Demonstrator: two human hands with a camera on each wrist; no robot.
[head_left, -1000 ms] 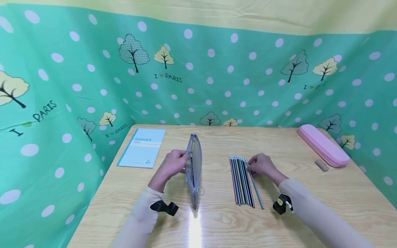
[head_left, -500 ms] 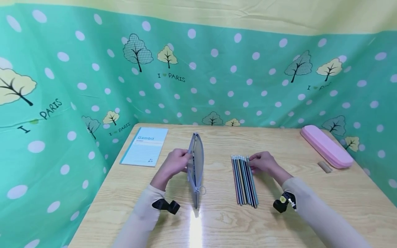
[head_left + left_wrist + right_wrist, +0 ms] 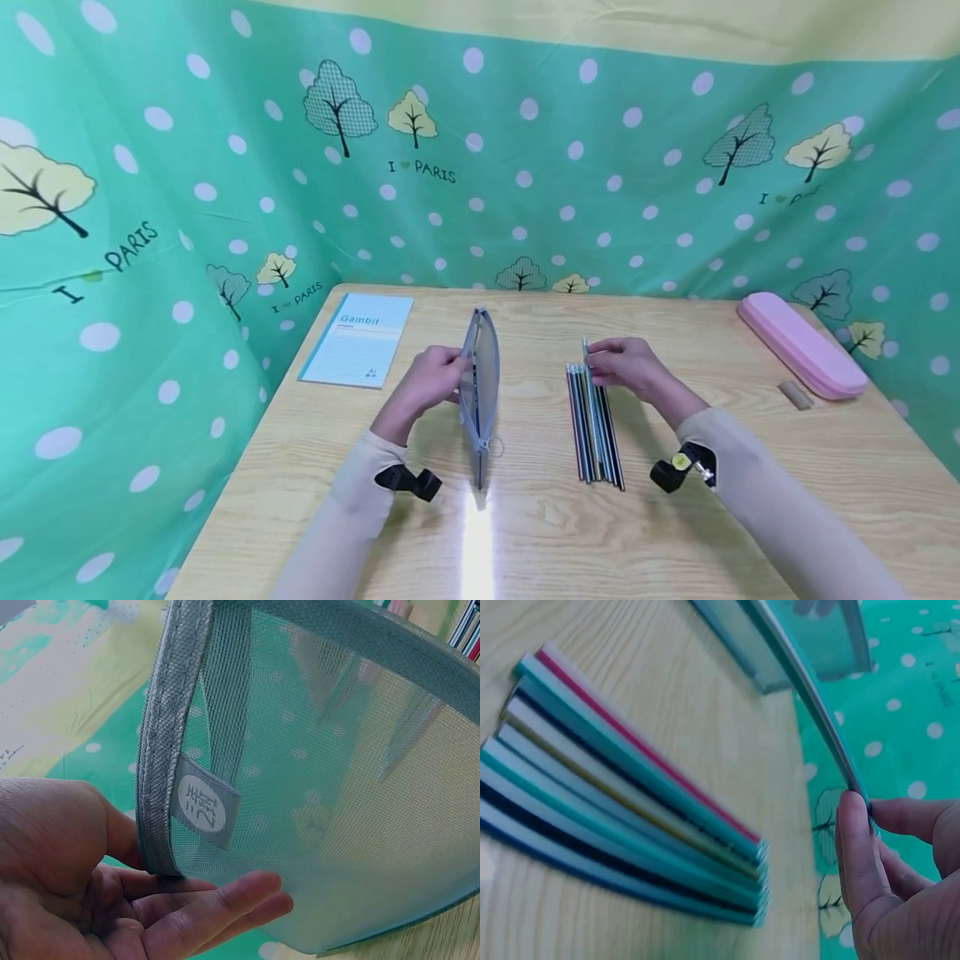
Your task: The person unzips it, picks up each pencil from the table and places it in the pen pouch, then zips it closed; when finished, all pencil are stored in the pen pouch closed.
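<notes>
A grey mesh zip pouch [image 3: 489,375] stands on edge near the middle of the table, its top gaping. My left hand [image 3: 429,379] pinches its left side; in the left wrist view the thumb and fingers [image 3: 217,911] grip the zip edge beside a small label [image 3: 204,801]. My right hand [image 3: 626,364] pinches one pencil [image 3: 810,694] near its end, raised off the table in the right wrist view. Below it, several striped pencils [image 3: 581,425] lie side by side in a row. A dark thin item [image 3: 476,392] shows inside the pouch opening.
A light blue notebook [image 3: 356,342] lies at the back left. At the right are a pink pencil case [image 3: 802,346] and a small brownish block [image 3: 795,395]. A green dotted curtain [image 3: 525,167] hangs behind the table [image 3: 540,542].
My right hand has drawn a pencil from the right edge of the row, lifted it and moved slightly left above the others. The left hand keeps its hold on the pouch.
</notes>
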